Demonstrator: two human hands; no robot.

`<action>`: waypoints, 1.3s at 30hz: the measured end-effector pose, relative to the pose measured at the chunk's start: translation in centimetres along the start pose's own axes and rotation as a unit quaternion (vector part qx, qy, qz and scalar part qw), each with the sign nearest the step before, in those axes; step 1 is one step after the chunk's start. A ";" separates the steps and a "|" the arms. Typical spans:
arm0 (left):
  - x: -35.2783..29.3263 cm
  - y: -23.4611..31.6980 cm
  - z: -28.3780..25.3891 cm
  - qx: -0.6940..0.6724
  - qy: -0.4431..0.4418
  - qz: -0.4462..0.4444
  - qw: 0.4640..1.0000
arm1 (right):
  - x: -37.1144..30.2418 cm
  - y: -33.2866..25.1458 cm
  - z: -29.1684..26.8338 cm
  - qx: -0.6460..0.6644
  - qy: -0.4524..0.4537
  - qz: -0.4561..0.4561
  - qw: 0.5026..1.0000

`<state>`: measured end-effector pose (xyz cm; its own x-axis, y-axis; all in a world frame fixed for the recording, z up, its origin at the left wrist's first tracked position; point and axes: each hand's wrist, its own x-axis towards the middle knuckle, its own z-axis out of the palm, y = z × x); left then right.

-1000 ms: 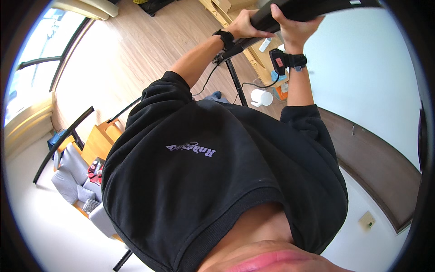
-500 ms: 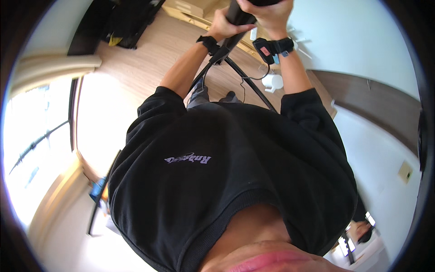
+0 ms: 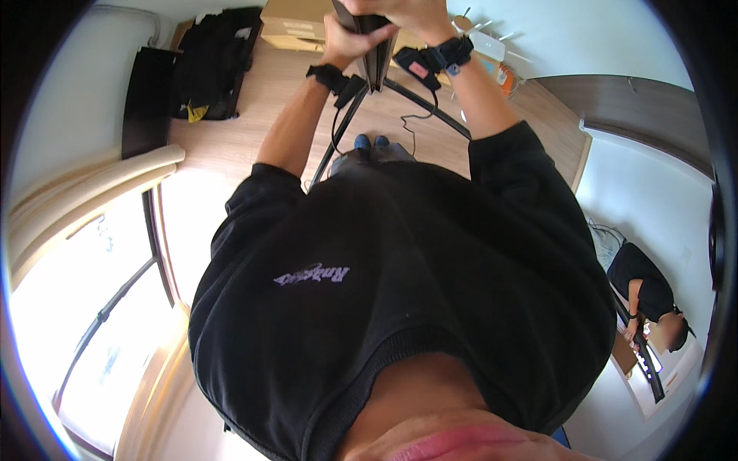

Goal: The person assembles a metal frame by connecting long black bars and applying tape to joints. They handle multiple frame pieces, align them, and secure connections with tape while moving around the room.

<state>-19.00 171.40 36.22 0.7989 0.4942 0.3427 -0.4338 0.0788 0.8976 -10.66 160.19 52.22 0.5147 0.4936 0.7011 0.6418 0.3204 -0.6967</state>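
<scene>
We logged a bright window (image 3: 92, 284) between 8 and 9 o'clock, pale curtain (image 3: 100, 196) just above it. Dark pile (image 3: 215, 69) sat on the wood floor, between 10 and 11. Left hand (image 3: 346, 38), just short of 12, gripped a black post (image 3: 373, 58): thumb laid across the front, fingers hidden behind, so we couldn't tell if they were spread or together. Black strap (image 3: 332, 78) on that wrist. The post stood at 12, cut by the top edge, with slanting black legs (image 3: 427, 108) below; blue shoes (image 3: 372, 141) between them, farther down. Right hand (image 3: 415, 15), just past 12, lay over the post's upper end, part cropped; we saw bent fingers against it but couldn't tell how tightly they closed. Strapped black device (image 3: 417, 67) by that wrist. White router (image 3: 486, 44) at 1. Between 3 and 4, another person (image 3: 646, 269) in black held a dark bar (image 3: 652, 365) near 4.
</scene>
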 end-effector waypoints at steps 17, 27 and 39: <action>-2.4 9.4 -2.9 0.311 -0.003 0.089 0.946 | 1.7 -7.1 3.2 0.061 -0.027 -0.012 0.998; 1.2 18.4 2.0 0.262 -0.014 0.114 0.958 | 8.0 -12.8 0.2 0.056 0.007 -0.060 0.997; 2.9 32.3 15.0 0.231 0.069 0.064 0.968 | 15.6 -20.9 -7.9 0.119 -0.007 -0.050 0.992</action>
<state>-24.38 162.36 70.35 0.6736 0.5875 0.4484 -0.2685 -0.3708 0.8891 -11.54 154.84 78.89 0.4461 0.4593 0.7681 0.5372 0.5490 -0.6403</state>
